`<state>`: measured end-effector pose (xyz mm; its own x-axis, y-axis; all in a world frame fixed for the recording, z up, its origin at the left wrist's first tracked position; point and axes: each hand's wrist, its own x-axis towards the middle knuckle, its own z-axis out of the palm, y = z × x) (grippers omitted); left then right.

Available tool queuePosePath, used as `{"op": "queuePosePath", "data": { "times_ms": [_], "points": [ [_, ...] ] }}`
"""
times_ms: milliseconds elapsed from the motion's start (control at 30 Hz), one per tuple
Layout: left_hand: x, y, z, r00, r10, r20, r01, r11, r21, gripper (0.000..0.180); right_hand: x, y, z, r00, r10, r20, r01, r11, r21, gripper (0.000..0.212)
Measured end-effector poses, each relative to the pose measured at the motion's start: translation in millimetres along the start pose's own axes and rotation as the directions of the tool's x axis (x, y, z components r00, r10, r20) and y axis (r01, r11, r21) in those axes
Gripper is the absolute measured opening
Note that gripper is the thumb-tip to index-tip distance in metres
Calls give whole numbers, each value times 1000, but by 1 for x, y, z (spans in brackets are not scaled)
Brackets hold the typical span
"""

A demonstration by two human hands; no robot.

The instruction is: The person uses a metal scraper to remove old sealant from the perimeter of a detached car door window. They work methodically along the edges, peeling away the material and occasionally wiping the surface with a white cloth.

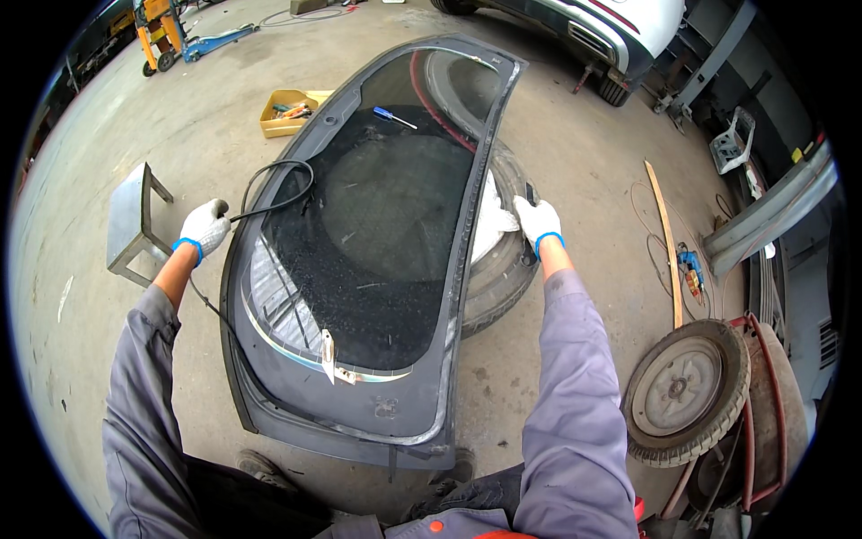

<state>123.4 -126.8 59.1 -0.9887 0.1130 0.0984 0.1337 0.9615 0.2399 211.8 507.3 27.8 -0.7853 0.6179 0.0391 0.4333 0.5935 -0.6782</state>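
The left hand [205, 228] in a white glove pinches a black rubber strip [274, 190] at nine o'clock, and the right hand [539, 222] grips the edge of the big car window panel [377, 234] at three o'clock. The panel lies flat on a tire [503, 269] in the middle. It looks heavy, stiff and easy to crack, so hold its frame sides; the strip looks soft and bendy.

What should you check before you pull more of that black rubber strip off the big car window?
1. Left hand grips the black rubber strip: ok.
2. Right hand steadies the window panel at its right edge: ok.
3. Panel rests on the tyre underneath: ok, though how firmly cannot tell.
4. Blue screwdriver lies loose on the glass: not ok, it might roll.
5. Both hands gloved: ok.
6. Strip free along the far edge: cannot tell.
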Motion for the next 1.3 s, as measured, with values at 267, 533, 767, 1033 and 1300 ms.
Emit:
{"op": "queuePosePath", "data": {
  "times_ms": [267, 533, 767, 1033, 1300],
  "points": [
    [-10, 28, -7, 987, 101, -122, -90, 991, 96, 40, -16, -23, -11, 978, -130, 163, 175, 938, -301, 77],
    [-3, 25, -7, 993, 53, -108, -47, 997, 58, 43, -54, -58, 1, 843, -180, 507, 333, 915, -228, 77],
    [3, 6, 0, 999, -18, -40, 19, 999, 36, 44, -44, -36, 17, 821, -221, 526, 302, 950, -73, 62],
    [9, 13, 5, 999, -31, 26, 32, 999, -26, 48, -43, -40, 44, 910, -99, 404, 153, 983, -105, 35],
    [9, 11, 5, 999, -33, 43, 35, 998, -49, 49, -56, -44, 34, 893, -42, 448, -26, 989, 144, 44]
  ]
}}
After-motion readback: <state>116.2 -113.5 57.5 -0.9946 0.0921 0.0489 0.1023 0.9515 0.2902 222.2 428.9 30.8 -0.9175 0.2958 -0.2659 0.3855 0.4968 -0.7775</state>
